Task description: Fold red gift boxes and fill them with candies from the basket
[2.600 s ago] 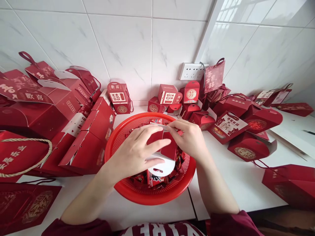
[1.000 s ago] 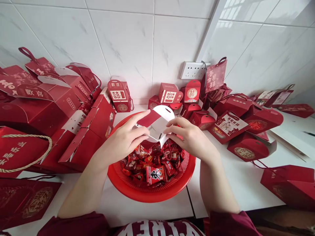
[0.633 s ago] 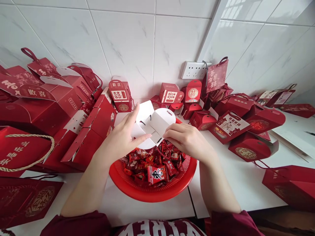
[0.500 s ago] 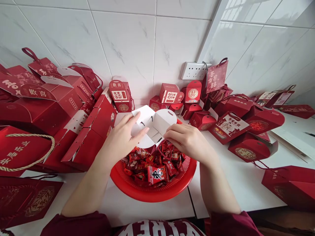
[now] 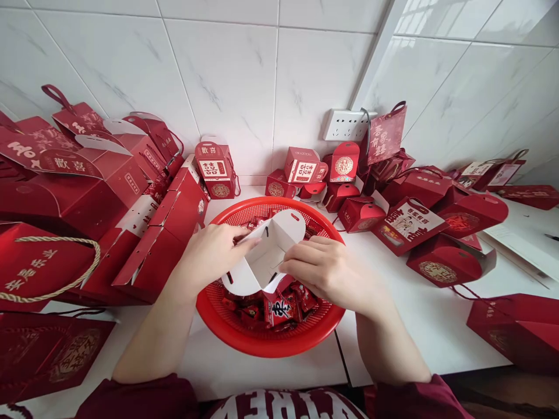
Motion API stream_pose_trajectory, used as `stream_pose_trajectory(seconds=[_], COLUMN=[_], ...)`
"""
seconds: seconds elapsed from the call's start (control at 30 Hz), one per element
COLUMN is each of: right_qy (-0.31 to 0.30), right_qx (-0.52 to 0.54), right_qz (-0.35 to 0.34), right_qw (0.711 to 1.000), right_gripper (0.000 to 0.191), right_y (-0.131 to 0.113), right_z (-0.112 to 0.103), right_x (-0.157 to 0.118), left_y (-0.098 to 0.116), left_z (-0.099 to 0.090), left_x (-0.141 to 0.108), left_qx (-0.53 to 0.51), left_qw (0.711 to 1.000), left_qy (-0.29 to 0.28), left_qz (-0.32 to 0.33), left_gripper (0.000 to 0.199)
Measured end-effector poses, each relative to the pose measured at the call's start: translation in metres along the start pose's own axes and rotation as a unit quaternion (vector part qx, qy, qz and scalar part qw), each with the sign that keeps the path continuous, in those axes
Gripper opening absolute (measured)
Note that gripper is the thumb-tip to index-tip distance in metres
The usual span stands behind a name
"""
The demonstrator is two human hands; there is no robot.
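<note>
Both of my hands hold a small unfolded gift box (image 5: 267, 251) over a red plastic basket (image 5: 244, 338). The box's white inside faces up, its flaps spread apart. My left hand (image 5: 210, 256) grips the box's left side, thumb reaching across a flap. My right hand (image 5: 328, 271) pinches the right side near a rounded flap. Red wrapped candies (image 5: 279, 308) lie in the basket under the box, partly hidden by it and my hands.
Large red gift boxes and bags (image 5: 82, 192) crowd the counter on the left. Small folded red boxes (image 5: 305, 171) stand by the back wall under a white socket strip (image 5: 347, 125). More red boxes (image 5: 441, 227) lie on the right. White counter (image 5: 419, 326).
The box went from closed and red side up to opened out with its white inside showing. It rose toward the wall, then came down lower over the basket.
</note>
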State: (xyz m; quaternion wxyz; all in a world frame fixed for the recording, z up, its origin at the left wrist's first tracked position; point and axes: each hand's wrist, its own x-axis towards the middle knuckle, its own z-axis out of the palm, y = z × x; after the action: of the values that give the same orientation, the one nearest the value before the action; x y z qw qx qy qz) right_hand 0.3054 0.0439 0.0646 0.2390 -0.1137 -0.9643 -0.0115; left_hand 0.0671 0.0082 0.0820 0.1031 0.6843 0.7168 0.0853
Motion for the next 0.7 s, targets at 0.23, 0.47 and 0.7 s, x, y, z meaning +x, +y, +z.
stream_pose_trajectory(seconds=[0.23, 0.47, 0.7], right_qy=[0.028, 0.079, 0.037], right_qx=[0.038, 0.043, 0.064], right_qz=[0.027, 0.157, 0.192], right_qw=[0.999, 0.984, 0.979], right_gripper=[0.024, 0.027, 0.019], right_y=[0.007, 0.015, 0.021], right_z=[0.002, 0.000, -0.004], right_x=[-0.003, -0.004, -0.012], left_y=[-0.002, -0.012, -0.032], left_z=[-0.003, -0.001, 0.013], left_x=[0.000, 0.008, 0.029], left_qx=[0.057, 0.111, -0.020], left_qw=[0.998, 0.983, 0.987], left_qy=[0.037, 0.129, 0.117], left_qz=[0.000, -0.067, -0.104], left_gripper=[0.040, 0.033, 0.049])
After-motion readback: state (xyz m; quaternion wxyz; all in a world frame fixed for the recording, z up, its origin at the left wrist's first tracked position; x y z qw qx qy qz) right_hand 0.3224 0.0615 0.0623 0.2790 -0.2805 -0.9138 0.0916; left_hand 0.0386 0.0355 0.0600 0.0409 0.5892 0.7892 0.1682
